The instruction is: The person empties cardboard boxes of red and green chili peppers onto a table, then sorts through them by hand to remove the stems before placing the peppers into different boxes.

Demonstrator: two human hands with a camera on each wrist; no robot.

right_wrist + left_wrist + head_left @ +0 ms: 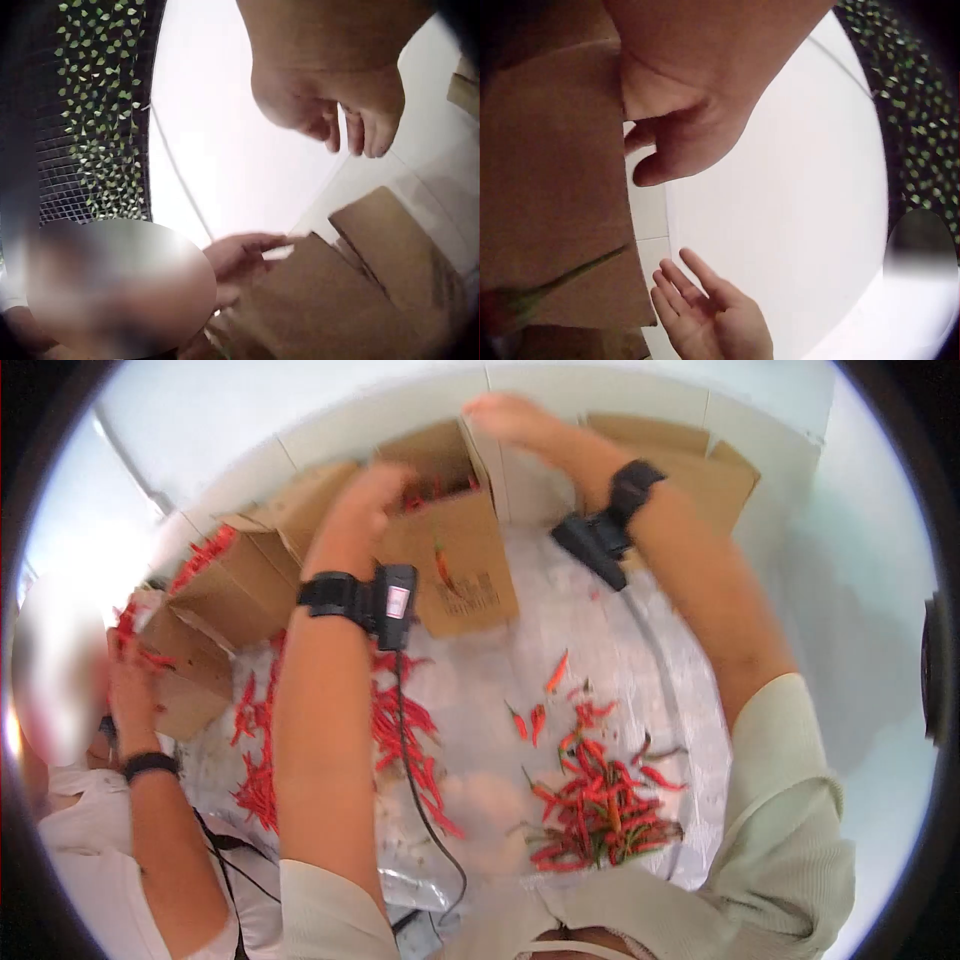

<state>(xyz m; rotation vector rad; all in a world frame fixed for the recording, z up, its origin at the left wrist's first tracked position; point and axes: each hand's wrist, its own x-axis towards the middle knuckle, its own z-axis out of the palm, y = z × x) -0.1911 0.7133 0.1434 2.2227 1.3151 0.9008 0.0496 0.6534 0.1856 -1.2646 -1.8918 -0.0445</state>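
Note:
My left hand (pixel 375 500) is at the rim of an open cardboard box (pixel 450 550) that has red chilies (pixel 430 490) inside. In the left wrist view its thumb is extended and most fingers are hidden by the box edge; nothing shows in its grasp. My right hand (pixel 520 425), blurred, is raised beyond the box to the right, palm bare and fingers loosely spread in the left wrist view. A red chili with a green stem (pixel 443 568) shows against the box's front. Below, a heap of red chilies (pixel 605 800) lies on the plastic-covered surface (pixel 490 760).
More red chilies (pixel 400 720) lie around my left forearm. Other boxes (pixel 225 580) stand at the left, and another (pixel 720 480) at the back right. Another person's hand (pixel 130 685) is at the far left box. Cables trail from both wrist cameras.

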